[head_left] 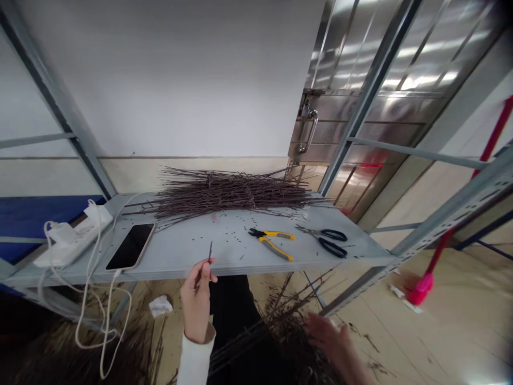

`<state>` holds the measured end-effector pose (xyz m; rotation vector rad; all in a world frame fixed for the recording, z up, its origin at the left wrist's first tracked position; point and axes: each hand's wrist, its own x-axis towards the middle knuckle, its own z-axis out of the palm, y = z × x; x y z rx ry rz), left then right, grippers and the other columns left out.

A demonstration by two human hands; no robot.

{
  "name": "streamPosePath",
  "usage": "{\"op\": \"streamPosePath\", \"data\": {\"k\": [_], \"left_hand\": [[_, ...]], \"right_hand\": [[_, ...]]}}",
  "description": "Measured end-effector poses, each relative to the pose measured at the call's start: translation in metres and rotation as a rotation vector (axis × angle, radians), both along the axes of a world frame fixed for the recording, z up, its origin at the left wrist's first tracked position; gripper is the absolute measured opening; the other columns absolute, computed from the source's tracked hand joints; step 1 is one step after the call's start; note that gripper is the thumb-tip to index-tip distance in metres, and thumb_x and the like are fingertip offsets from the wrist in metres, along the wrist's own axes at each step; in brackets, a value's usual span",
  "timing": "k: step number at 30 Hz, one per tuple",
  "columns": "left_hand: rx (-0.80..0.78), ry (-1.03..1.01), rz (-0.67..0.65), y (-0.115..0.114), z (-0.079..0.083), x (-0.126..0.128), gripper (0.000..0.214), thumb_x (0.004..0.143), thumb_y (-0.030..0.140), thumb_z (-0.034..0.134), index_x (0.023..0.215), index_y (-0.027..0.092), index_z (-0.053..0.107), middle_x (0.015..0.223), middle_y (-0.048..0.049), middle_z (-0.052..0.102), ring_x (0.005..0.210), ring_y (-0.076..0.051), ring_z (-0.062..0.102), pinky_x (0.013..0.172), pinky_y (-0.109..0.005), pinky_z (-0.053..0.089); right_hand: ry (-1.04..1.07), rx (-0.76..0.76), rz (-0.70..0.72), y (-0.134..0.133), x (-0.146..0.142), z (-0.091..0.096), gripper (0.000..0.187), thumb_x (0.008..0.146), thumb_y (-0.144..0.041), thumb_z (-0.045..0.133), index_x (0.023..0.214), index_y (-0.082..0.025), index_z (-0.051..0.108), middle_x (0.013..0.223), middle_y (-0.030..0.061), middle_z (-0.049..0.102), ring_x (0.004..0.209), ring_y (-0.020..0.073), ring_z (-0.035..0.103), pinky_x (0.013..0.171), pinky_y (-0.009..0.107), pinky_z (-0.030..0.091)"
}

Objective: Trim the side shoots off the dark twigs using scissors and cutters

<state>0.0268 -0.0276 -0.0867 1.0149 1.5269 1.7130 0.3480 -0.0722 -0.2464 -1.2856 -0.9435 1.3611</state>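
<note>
Held upright between thumb and fingertips of my left hand [198,291] is a short piece of dark twig [210,250], in front of the shelf's near edge. My right hand [328,337], somewhat blurred, is low on the right with its fingers stretched out, beside a heap of loose twigs [286,321]. Whether it touches them I cannot tell. On the shelf [200,235] lies a large bundle of thin dark twigs [236,192]. In front of it are diagonal cutters [274,243] with yellow and grey handles, spread apart, and black-handled scissors [324,237].
A phone [131,247] and a white power strip [74,238] with plugs and cables [105,321] occupy the shelf's left end. Metal uprights [366,96] frame the shelf. Small twig bits are scattered on it. Crumpled white paper [161,306] lies on the floor.
</note>
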Motion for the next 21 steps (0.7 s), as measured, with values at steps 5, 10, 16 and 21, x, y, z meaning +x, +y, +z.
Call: {"op": "streamPosePath", "data": {"k": [5, 10, 16, 21], "left_hand": [[0.011, -0.010, -0.029, -0.005, 0.007, 0.001, 0.047, 0.074, 0.058, 0.062, 0.091, 0.015, 0.070, 0.056, 0.0018, 0.054, 0.042, -0.009, 0.042, 0.036, -0.021, 0.031], [0.033, -0.069, -0.064, -0.013, 0.015, -0.004, 0.042, 0.076, 0.054, 0.064, 0.093, 0.015, 0.068, 0.058, 0.0036, 0.052, 0.039, -0.005, 0.029, 0.036, -0.019, 0.024], [0.030, -0.038, -0.286, -0.024, 0.029, -0.021, 0.046, 0.077, 0.055, 0.061, 0.101, 0.016, 0.065, 0.070, 0.0012, 0.057, 0.042, -0.004, 0.032, 0.038, -0.019, 0.027], [0.087, 0.101, -0.366, -0.022, 0.034, -0.027, 0.045, 0.066, 0.043, 0.076, 0.103, 0.019, 0.064, 0.091, -0.0055, 0.066, 0.080, -0.017, 0.060, 0.072, -0.027, 0.048]], "right_hand": [[0.334, 0.033, -0.049, -0.015, -0.110, 0.021, 0.063, 0.057, -0.061, 0.077, 0.107, -0.026, 0.061, 0.105, 0.0115, 0.071, 0.095, 0.0297, 0.067, 0.079, 0.044, 0.052], [0.267, -0.003, -0.005, 0.003, -0.148, 0.069, 0.048, 0.063, -0.053, 0.078, 0.091, -0.018, 0.061, 0.087, 0.0093, 0.073, 0.077, 0.0247, 0.070, 0.070, 0.039, 0.057], [0.209, 0.127, 0.096, 0.021, -0.153, 0.116, 0.042, 0.067, -0.054, 0.074, 0.083, -0.018, 0.058, 0.078, 0.0065, 0.074, 0.068, 0.0220, 0.070, 0.063, 0.034, 0.059], [0.159, 0.241, 0.180, 0.033, -0.161, 0.158, 0.039, 0.068, -0.053, 0.073, 0.079, -0.019, 0.058, 0.071, 0.0032, 0.072, 0.064, 0.0202, 0.070, 0.059, 0.031, 0.059]]}}
